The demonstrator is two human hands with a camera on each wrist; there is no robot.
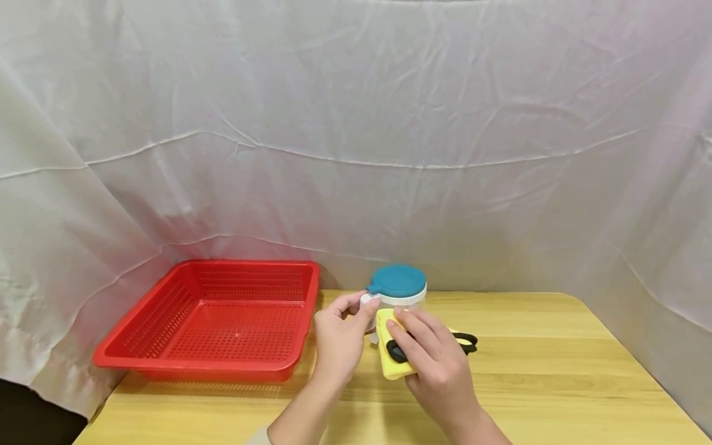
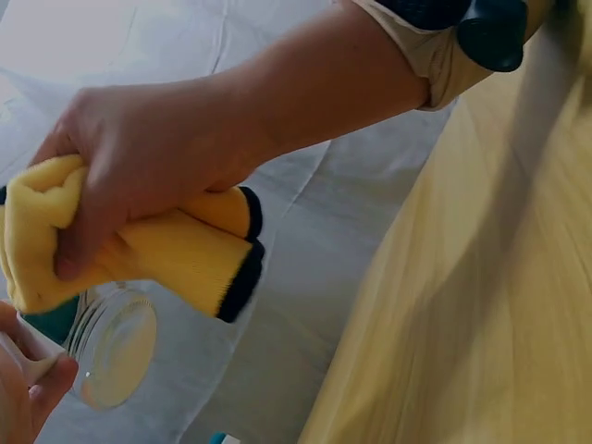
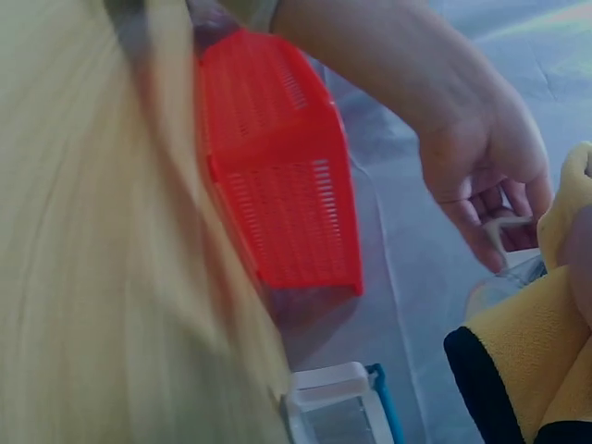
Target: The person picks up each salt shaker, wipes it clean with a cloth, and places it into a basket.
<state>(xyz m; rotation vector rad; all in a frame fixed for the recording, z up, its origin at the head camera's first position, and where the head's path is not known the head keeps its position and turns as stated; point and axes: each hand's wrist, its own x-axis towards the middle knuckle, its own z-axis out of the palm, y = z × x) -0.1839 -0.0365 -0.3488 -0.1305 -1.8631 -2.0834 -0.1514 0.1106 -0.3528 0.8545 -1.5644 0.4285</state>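
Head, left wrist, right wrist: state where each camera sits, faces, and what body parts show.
Head: worn there, facing forward and down at basket, cloth, left hand, right hand; forearms show.
Left wrist: worn there, facing cloth and right hand; left hand partly shows.
Right wrist: worn there, facing left hand and basket; right hand barely shows.
Wrist views share the cloth.

The red rectangular basket (image 1: 194, 372) looks like plastic, with a glossy, smooth rim and perforated walls. The folded yellow cloth bundle (image 2: 185, 250) has a soft, matt, slightly fuzzy face, and its black edging (image 2: 242, 282) looks like dull knit fabric. A round teal lid (image 1: 397, 280) appears to be smooth, matt plastic. The clear, ridged jar (image 2: 125, 356) is shiny and transparent; whether it is glass or plastic cannot be told. The pale yellow table (image 1: 556, 371) shows wood grain under a smooth finish. Behind hangs a greyish-white curtain (image 1: 356, 93) of creased cloth with a satiny sheen.
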